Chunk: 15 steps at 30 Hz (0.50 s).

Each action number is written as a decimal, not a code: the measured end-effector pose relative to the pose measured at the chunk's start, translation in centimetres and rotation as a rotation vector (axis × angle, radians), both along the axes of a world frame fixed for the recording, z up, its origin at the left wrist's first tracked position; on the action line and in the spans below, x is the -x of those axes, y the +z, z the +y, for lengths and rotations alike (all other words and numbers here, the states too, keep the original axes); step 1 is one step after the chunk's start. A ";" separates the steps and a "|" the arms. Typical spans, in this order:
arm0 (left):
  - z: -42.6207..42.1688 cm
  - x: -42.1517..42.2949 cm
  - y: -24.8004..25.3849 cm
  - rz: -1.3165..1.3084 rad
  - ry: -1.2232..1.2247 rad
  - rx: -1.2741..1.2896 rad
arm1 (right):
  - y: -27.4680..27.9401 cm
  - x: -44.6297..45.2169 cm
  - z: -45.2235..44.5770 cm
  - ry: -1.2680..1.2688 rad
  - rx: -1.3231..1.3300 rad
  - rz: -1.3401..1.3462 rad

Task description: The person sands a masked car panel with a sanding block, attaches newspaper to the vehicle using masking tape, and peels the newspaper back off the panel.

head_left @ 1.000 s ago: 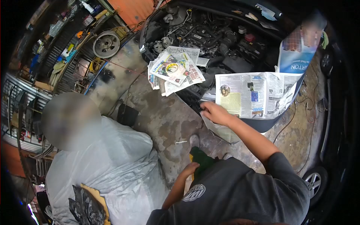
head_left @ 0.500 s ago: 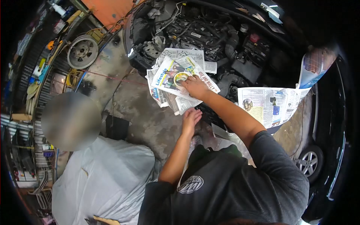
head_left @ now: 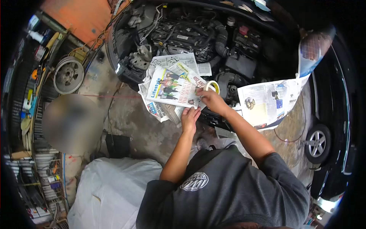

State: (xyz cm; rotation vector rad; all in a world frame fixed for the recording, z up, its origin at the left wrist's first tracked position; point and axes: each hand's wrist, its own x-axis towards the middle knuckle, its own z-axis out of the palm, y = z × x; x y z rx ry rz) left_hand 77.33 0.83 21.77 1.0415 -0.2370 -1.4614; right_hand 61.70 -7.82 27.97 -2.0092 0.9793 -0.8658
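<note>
A roll of masking tape [head_left: 212,87] is in my right hand [head_left: 214,102], fingers closed on its near side beside the right edge of the newspaper. The "Lifestyle" newspaper page [head_left: 167,89] lies on top of a loose stack of newspaper sheets [head_left: 155,110] at the front of the engine bay. My left hand [head_left: 189,119] rests its outstretched fingers at the lower edge of that page. Whether its thumb grips the paper is hard to see.
Behind the papers lies the open engine bay [head_left: 183,37]. Another newspaper sheet [head_left: 267,103] hangs over the car's right side. A grey cover [head_left: 114,191] drapes something at lower left. A wheel rim [head_left: 68,75] and cluttered shelves stand left, near a blurred patch.
My right hand has lifted the tape roll off the newspaper and shifted it right, to the page's edge. My left hand has come up against the lower edge. The view has shifted slightly.
</note>
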 end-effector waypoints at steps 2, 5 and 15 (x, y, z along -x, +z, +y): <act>0.1 -0.2 0.3 -0.054 0.027 0.006 | 0.3 -0.7 1.0 -0.012 0.225 0.206; 0.5 -1.1 0.6 -0.123 0.027 -0.006 | -0.6 -1.4 2.0 0.065 0.245 0.342; 3.0 -1.9 1.5 -0.228 -0.096 -0.062 | 0.1 -1.1 4.3 0.075 0.247 0.397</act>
